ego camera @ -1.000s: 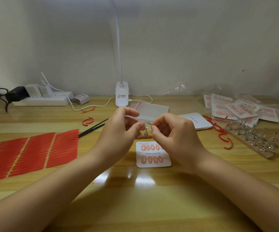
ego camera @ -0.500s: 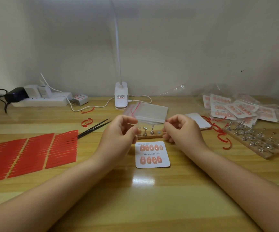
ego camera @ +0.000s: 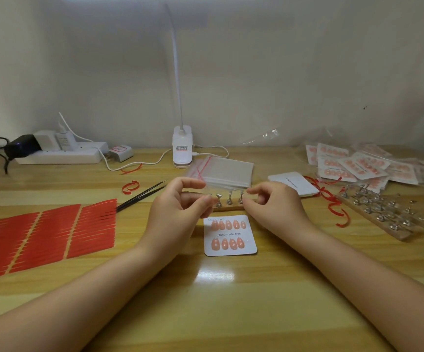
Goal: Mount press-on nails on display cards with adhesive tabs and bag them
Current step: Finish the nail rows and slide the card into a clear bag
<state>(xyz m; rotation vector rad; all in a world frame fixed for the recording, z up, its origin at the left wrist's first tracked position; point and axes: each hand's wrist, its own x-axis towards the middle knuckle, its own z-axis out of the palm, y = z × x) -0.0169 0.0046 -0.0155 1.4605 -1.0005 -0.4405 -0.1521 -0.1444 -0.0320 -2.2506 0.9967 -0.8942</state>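
Observation:
A white display card [ego camera: 247, 248] printed "Handmade Nail" lies flat at the table's centre, with two rows of peach press-on nails [ego camera: 228, 224] on it. Just behind it stands a small wooden stand with metal pegs [ego camera: 229, 199]. My left hand [ego camera: 178, 212] hovers at the stand's left end, fingers curled and thumb raised. My right hand [ego camera: 273, 207] is at the stand's right end, thumb and forefinger tips together. I cannot see anything tiny between either hand's fingers. A stack of clear zip bags [ego camera: 227, 171] lies behind the stand. Red adhesive tab sheets [ego camera: 45, 237] lie to the left.
Black tweezers [ego camera: 142, 196] lie left of my hands. A long wooden peg rack [ego camera: 386, 217], a white card stack [ego camera: 292, 185] and a pile of bagged cards [ego camera: 358, 165] sit on the right. Lamp base [ego camera: 182, 149] and power strip [ego camera: 58, 154] stand along the wall. Red strips [ego camera: 335, 209] are scattered around.
My hands were pinched together above the card a second ago. They have since drawn apart to either end of the small stand and dropped slightly.

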